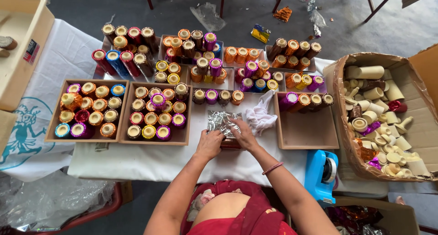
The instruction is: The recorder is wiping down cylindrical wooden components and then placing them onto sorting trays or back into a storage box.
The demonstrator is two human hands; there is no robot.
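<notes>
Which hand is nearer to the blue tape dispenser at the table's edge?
Right. The right hand rests on the crinkled silver foil sheet, on the side toward the blue tape dispenser; the left hand lies farther from it.

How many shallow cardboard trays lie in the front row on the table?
3. The left tray and the middle tray are full of foil-wrapped spools. The right tray has spools only along its far edge. More trays behind may be hidden under spools.
</notes>
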